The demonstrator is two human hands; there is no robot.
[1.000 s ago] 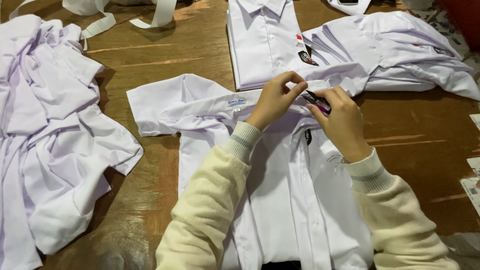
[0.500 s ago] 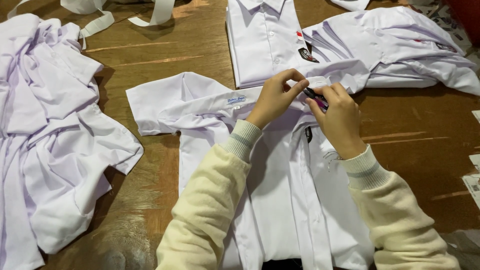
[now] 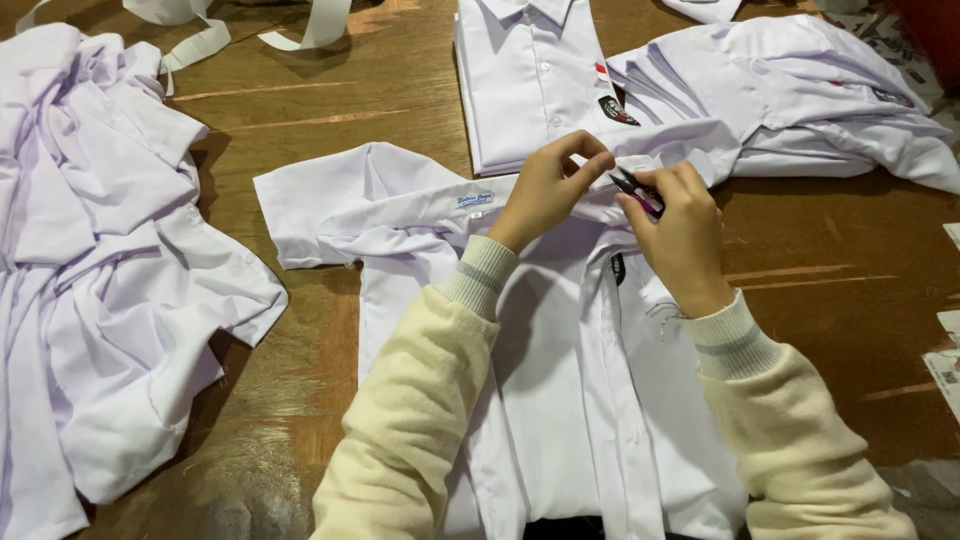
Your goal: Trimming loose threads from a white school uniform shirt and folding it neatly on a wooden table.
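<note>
A white short-sleeved shirt (image 3: 560, 400) lies spread face up on the wooden table (image 3: 380, 90), collar away from me. My left hand (image 3: 548, 190) pinches the shirt's collar fabric near the shoulder. My right hand (image 3: 682, 232) grips a small dark thread snipper (image 3: 634, 189) with a pink handle, its tip touching the collar right beside my left fingertips. Both arms wear cream knit sleeves.
A heap of crumpled white shirts (image 3: 100, 260) fills the left side. A neatly folded white shirt (image 3: 540, 80) with a badge lies at the back, with more shirts (image 3: 810, 100) to the right. White strips (image 3: 200, 40) lie far left; paper tags (image 3: 945, 365) at the right edge.
Both hands have stayed at the collar with only slight finger shifts; the snipper tip remains by the left fingertips.
</note>
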